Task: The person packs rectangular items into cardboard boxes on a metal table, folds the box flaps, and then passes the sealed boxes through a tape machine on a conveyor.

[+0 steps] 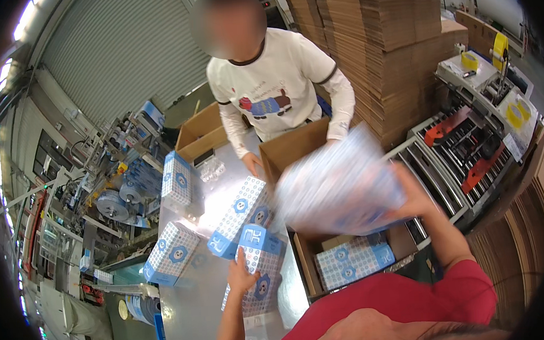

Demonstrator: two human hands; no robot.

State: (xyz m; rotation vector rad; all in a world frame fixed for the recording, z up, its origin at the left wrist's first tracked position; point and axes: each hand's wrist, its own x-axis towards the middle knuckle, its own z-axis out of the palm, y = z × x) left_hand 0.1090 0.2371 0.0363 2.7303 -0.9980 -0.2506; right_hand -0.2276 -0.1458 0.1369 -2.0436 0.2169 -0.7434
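Note:
My right hand [413, 191] grips the end of a blue-and-white plastic-wrapped package [333, 185], blurred by motion. It is above an open cardboard box [308, 266], where a similar package [352, 261] lies. My left hand [242, 274] grasps a blue-and-white package [266, 264] on the metal table, thumb and fingers spread over its side. Touching that one at its far end is another patterned package [241, 209]. The far side of the box is partly hidden behind the raised package.
Across the metal table [183, 315] stands a co-worker [276, 85], one hand at the box. More packages [176, 250] stand at left. A second carton [199, 132] is behind. At right are a roller conveyor [434, 183] with a tape machine and stacked flat cardboard [386, 46].

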